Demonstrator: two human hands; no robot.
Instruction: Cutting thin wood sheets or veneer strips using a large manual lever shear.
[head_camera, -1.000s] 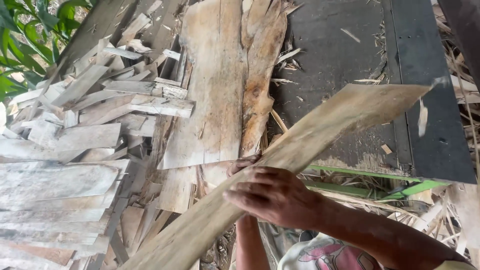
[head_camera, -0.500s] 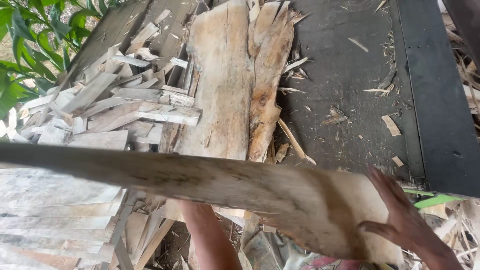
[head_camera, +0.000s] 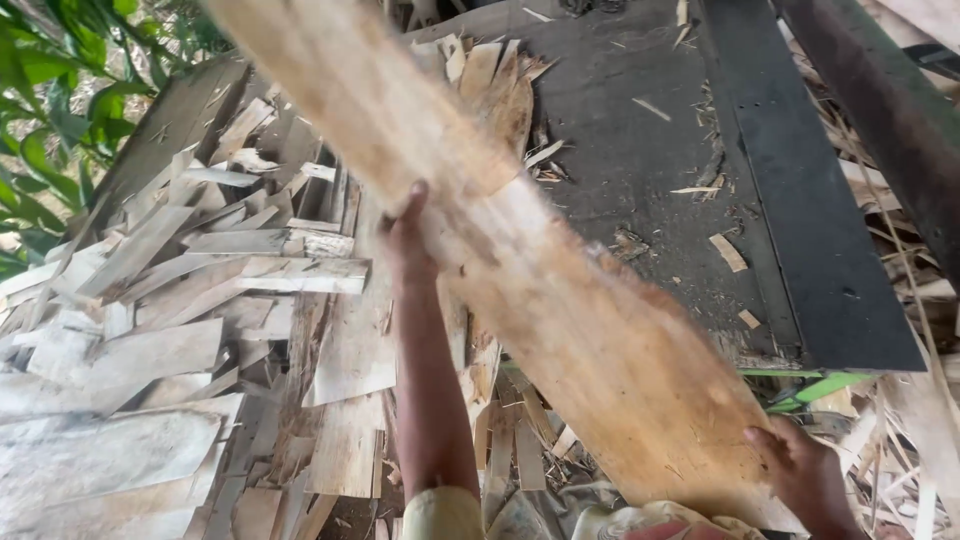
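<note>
Head view | pale rough plank | slanted, blurred | both hands gripping

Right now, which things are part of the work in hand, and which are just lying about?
In hand:
long wooden slab
left hand on its edge
right hand at its near end

Lying about:
pile of wood offcuts
dark metal table
green leaves

— What have you got on your arms?

— My left hand and forearm are bare, no glove, no watch; a pale yellowish sleeve starts near the elbow.

— And the other?

— My right hand is bare too; no ring; its sleeve is out of sight.
</note>
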